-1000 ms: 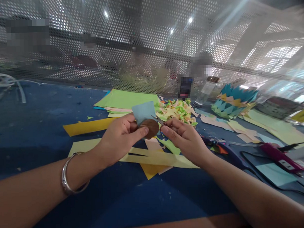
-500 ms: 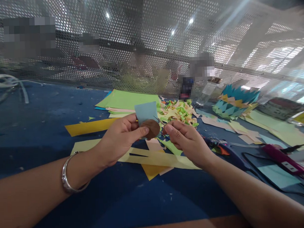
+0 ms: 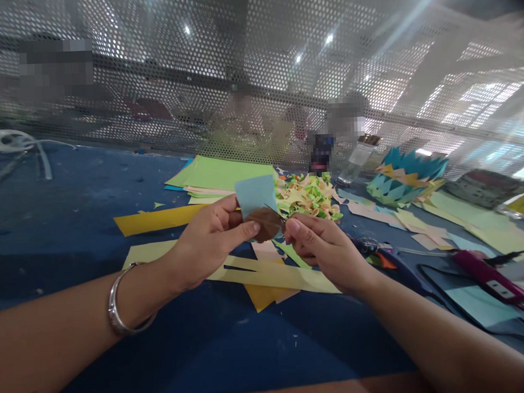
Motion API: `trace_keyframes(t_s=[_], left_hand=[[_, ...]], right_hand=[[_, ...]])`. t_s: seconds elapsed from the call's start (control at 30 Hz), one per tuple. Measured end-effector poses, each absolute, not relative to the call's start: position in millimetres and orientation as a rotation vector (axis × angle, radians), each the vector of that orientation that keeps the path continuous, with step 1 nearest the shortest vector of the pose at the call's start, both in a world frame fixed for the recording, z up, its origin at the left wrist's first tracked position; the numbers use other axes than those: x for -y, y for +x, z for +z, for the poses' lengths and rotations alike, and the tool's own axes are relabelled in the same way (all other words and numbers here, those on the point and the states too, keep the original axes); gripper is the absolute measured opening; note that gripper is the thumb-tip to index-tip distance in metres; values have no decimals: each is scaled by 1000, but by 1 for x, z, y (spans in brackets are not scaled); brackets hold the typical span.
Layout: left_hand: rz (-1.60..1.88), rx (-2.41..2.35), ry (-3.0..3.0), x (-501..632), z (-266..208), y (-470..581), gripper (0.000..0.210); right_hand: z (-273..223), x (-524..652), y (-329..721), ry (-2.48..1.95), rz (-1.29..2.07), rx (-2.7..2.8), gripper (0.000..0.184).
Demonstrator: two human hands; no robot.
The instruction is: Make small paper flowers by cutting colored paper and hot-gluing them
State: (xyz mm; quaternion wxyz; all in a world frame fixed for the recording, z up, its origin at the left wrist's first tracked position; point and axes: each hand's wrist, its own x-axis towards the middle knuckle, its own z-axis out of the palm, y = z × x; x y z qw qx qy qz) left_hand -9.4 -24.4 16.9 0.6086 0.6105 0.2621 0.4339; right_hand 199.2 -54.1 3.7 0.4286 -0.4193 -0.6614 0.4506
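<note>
My left hand point(image 3: 220, 235) pinches a piece of light blue paper point(image 3: 256, 192) together with a round brown disc point(image 3: 266, 222) lying against its lower part. My right hand point(image 3: 317, 240) is closed around small scissors, whose thin blades point(image 3: 274, 211) reach the paper at the disc's upper right edge. Most of the scissors is hidden inside my fingers. Beneath my hands lie pale yellow paper strips point(image 3: 282, 276) and an orange-yellow piece point(image 3: 259, 297). Behind the paper is a heap of small green, yellow and pink cut pieces point(image 3: 311, 196).
Green paper sheets point(image 3: 227, 173) are stacked at the back. To the right stand a glass jar point(image 3: 356, 161) and a blue-and-yellow zigzag paper ring point(image 3: 410, 177). A glue gun point(image 3: 399, 266), cables and a purple power strip point(image 3: 492, 275) lie nearer. A perforated metal screen point(image 3: 155, 103) borders the table.
The blue paper and disc have shifted slightly right, closer to my right hand. The scissor blades now overlap the disc's edge more.
</note>
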Motion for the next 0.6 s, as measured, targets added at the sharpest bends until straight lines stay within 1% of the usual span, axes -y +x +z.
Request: trace_keyframes(t_s=[0.13,0.3,0.47,0.6], left_hand=[[999,-598,1428,26,18,-10,25],[999,-595,1450,27,18,-10,24],[1020,-597,1444,27,18,-10,32],[1041,-626,1460,29,19,-11,37]], right_hand=[[5,55,199,-1026,1195,1604,43],[6,54,200,-1048,1120,1662,43],[6,54,200,-1064,1067,1704,44],[7,54,199,-1044,1133,1653,44]])
